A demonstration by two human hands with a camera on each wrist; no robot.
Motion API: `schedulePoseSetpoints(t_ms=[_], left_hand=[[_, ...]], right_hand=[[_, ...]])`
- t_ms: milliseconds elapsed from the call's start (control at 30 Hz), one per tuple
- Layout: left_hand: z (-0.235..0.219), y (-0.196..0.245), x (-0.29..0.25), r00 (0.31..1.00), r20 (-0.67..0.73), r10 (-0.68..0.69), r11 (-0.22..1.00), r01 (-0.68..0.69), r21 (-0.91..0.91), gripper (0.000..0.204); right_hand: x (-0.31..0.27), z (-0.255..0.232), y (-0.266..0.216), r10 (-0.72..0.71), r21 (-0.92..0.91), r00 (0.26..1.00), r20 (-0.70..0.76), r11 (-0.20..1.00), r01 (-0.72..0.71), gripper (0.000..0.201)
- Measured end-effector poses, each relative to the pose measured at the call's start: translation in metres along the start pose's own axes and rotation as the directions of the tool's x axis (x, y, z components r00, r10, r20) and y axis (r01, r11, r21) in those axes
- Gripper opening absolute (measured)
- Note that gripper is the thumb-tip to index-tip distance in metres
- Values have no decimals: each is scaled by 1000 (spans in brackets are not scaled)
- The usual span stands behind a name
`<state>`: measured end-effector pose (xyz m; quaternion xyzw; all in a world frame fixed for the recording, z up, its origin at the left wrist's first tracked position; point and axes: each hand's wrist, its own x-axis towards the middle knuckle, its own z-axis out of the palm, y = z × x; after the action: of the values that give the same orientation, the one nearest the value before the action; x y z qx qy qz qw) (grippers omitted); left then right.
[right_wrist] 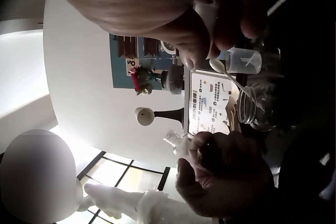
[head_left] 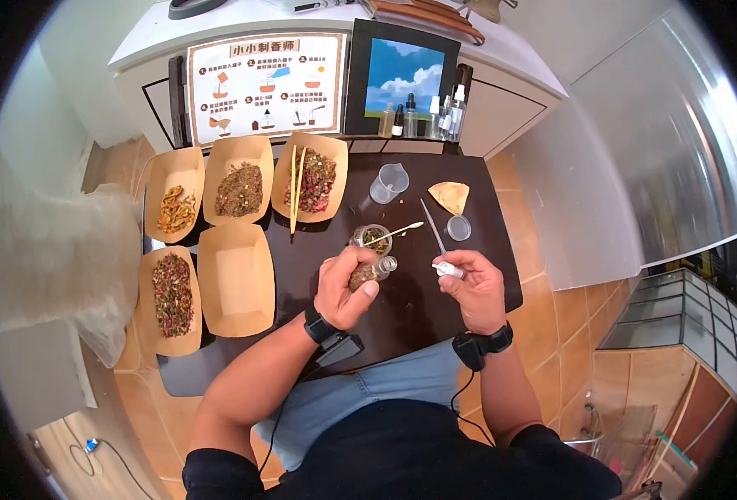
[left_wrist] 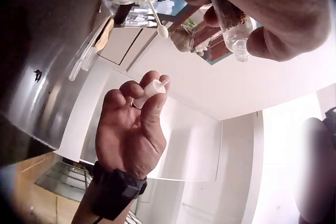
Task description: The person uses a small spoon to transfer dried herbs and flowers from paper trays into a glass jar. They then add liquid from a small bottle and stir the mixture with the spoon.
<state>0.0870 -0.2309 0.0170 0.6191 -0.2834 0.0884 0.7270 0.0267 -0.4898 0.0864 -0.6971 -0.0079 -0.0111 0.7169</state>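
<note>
My left hand (head_left: 342, 293) grips a small clear glass bottle (head_left: 374, 273) around its body. Brownish plant bits show inside it, and its threaded neck is uncapped. To the right, my right hand (head_left: 478, 290) pinches a white spray cap (head_left: 448, 269) between thumb and fingers, apart from the bottle. The left wrist view shows the cap's (left_wrist: 152, 91) thin tip pointing up and the bottle's neck (left_wrist: 241, 51) bare. Just beyond the left hand stands a glass jar (right_wrist: 248, 106) of plant matter, with a white spoon (head_left: 406, 230) leaning out of it.
A plastic pipette (head_left: 432, 222), a round lid (head_left: 458, 227), a folded filter paper (head_left: 449, 197) and a plastic cup (head_left: 388, 185) lie beyond the hands. Several paper trays stand left, one of petals bearing chopsticks (head_left: 298, 187). An instruction board (head_left: 266, 87) and small bottles (head_left: 410, 117) stand behind.
</note>
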Motion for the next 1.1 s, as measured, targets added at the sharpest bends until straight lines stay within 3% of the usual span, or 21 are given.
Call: schedulePoseSetpoints(t_ms=[133,200,233,267,300,333,400,433,467,567,633,700,733,767,833,1100], left_hand=[[3,-5,-1,1000,-23,2,1000,-3,-24,32],[3,-7,-1,997,-24,70,997,-69,23,37],[3,-8,-1,997,-18,70,997,-70,24,37],[4,-9,-1,992,-53,111,993,-109,52,38],[5,-10,0,984,-88,153,986,-146,81,39],[6,-11,0,985,-87,152,986,-145,82,39],[8,-15,0,955,-255,149,983,-116,140,37],[9,-16,-5,956,-293,29,999,-15,48,39],[9,-20,-5,956,-293,27,999,-14,49,39],[8,-30,-1,929,-365,57,990,-6,139,46],[9,-30,-1,930,-364,53,989,3,150,46],[9,-26,-1,931,-362,51,987,8,161,46],[8,-23,-3,935,-355,-21,989,71,129,45],[8,-21,-4,934,-346,-92,986,134,99,44],[8,-19,-1,933,-349,-93,983,141,115,43],[4,-9,9,947,-319,-35,968,111,223,39]], right_hand=[[4,9,0,-40,-23,999,-22,999,39,34],[10,9,10,-62,-282,994,-94,959,33,29],[13,11,12,-63,-279,993,-98,960,34,29],[15,12,13,-187,-547,981,-52,827,128,28],[17,14,16,-288,-763,957,29,612,208,27],[19,14,21,-288,-762,957,29,613,208,27],[23,15,34,-328,-790,945,15,575,212,27],[24,16,36,-317,-794,948,-7,579,188,25],[24,18,36,-316,-793,949,-7,580,187,25],[26,20,41,-275,-741,955,-108,663,107,23],[30,17,53,-160,-464,960,-229,885,37,24],[34,16,58,-145,-424,955,-258,905,22,24],[36,17,58,-129,-383,950,-283,924,11,24],[38,17,57,-128,-383,950,-283,924,11,24],[44,19,53,-204,-551,946,-252,834,33,25],[80,13,49,-321,-674,921,-220,733,95,26]])
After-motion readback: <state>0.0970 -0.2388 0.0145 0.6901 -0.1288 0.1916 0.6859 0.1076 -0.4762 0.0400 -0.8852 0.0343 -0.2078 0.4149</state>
